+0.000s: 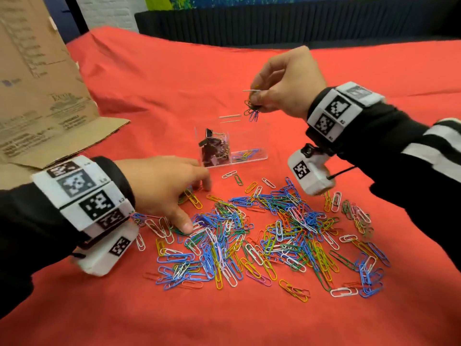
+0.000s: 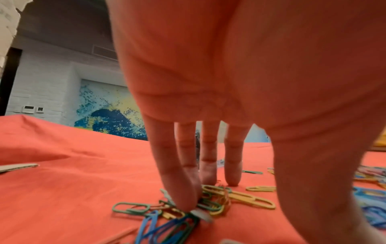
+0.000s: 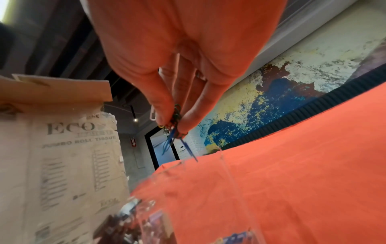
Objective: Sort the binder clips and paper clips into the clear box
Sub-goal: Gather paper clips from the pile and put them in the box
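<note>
Red cloth [image 1: 324, 78] covers the whole work surface, and a wide scatter of coloured paper clips [image 1: 262, 236] lies on it near the person. Beyond the scatter stands the clear box [image 1: 259, 136], upright, split into two compartments. The left compartment is packed with black binder clips [image 1: 214, 149]; the right one holds a few paper clips on its floor [image 1: 245, 154].

The right hand [image 1: 284, 83] hangs above the box, over the right compartment, with its fingers and thumb closed in a pinch on a small bunch of paper clips [image 1: 253, 109]. From the right wrist camera the bunch [image 3: 175, 128] dangles from the fingertips [image 3: 163, 115] (blue and green ones mostly, one white) just above the rim of the box [image 3: 221, 158].

The left hand [image 1: 162, 186] is down on the cloth at the left edge of the scatter, close to the box's front left corner. Its fingers are straight and spread, tips pressing onto clips; the thumb rests on the pile nearer the person. From the left wrist camera the fingertips [image 2: 185, 203] touch a small cluster of green, yellow and blue clips [image 2: 211, 203], and none looks lifted off the cloth.

A flattened cardboard box [image 1: 37, 83] leans at the far left, its flap lying on the cloth.
</note>
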`<state>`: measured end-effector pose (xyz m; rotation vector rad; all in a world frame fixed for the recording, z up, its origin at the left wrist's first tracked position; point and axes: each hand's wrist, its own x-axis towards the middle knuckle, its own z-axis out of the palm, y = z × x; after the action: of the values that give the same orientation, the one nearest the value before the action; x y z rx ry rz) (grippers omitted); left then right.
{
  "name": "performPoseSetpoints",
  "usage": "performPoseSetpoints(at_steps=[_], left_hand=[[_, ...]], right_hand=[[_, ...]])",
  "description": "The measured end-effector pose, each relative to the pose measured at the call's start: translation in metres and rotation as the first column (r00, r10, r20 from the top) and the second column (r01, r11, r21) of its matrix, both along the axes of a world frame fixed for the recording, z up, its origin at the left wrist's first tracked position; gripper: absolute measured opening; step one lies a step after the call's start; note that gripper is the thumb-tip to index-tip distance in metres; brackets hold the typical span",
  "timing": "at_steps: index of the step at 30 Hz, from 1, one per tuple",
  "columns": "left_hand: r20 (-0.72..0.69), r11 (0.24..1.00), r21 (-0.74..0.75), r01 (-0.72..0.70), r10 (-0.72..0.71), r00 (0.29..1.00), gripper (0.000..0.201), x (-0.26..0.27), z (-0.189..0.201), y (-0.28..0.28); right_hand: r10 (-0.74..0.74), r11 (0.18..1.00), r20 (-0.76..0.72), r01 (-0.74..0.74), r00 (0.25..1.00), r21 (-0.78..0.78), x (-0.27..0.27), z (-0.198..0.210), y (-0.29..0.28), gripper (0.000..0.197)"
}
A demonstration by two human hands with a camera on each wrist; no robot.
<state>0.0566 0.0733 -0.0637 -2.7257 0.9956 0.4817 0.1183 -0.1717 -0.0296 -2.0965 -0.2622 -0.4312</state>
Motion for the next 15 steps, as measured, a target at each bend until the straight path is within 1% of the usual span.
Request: performPoseSetpoints(at_steps=[2, 6, 10, 12, 15], left_hand=[[0.003, 1.000, -0.013, 0.008, -0.008, 1.000, 0.081, 0.002, -0.003, -0.001], [0.003, 0.999, -0.036, 0.008, -0.008, 1.000, 0.082, 0.004, -0.006, -0.001], [0.005, 0.999, -0.041, 0.000, 0.000, 1.000, 0.083, 0.003, -0.008, 0.000], [0.011, 0.999, -0.046, -0.003, 0.004, 1.000, 0.082, 0.003, -0.008, -0.001], [0.019, 0.997, -0.071, -0.011, 0.013, 1.000, 0.077, 0.001, -0.008, -0.003]], right_hand=[[-0.027, 0.999, -0.023, 0.026, 0.999, -0.019, 0.008, -0.006, 0.005, 0.023], [-0.051, 0.995, -0.058, 0.045, 0.997, -0.093, 0.012, -0.015, 0.008, 0.019], [-0.050, 0.963, -0.074, 0.028, 0.996, -0.269, 0.007, -0.017, 0.010, 0.014], [-0.053, 0.955, -0.064, 0.032, 0.997, -0.294, 0.004, -0.014, 0.011, 0.019], [-0.090, 0.954, 0.002, 0.087, 0.996, -0.288, -0.001, -0.008, 0.010, 0.021]])
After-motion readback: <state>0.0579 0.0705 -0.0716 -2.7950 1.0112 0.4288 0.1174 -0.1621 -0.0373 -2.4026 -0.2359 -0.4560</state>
